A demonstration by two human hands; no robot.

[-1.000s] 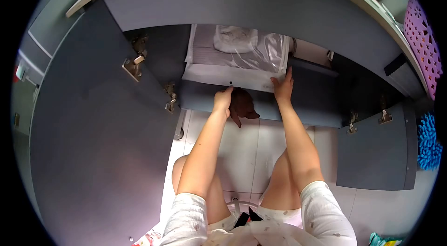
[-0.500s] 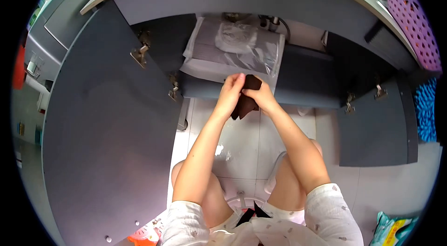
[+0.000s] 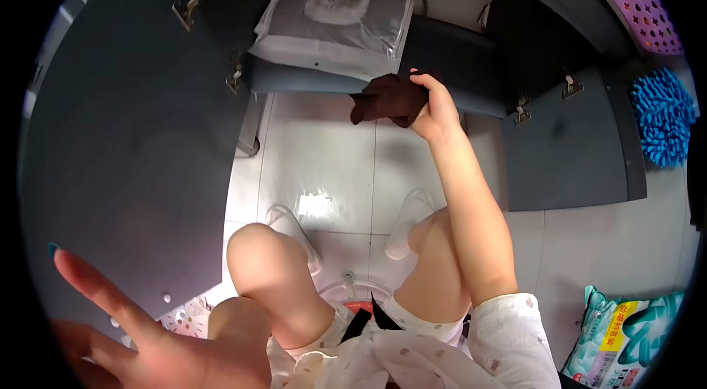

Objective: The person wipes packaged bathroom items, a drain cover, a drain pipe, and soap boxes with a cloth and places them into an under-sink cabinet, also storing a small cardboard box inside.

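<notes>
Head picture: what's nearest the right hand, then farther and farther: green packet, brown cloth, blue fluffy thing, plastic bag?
1. Brown cloth: held in the right hand.
2. Plastic bag: ahead, leftward.
3. Blue fluffy thing: off to the right.
4. Green packet: lower right.

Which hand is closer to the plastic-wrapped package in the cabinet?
Right. The right hand, holding brown cloth, is near the package, by its front right corner; the left hand is farther off, at the picture's lower left.
</notes>
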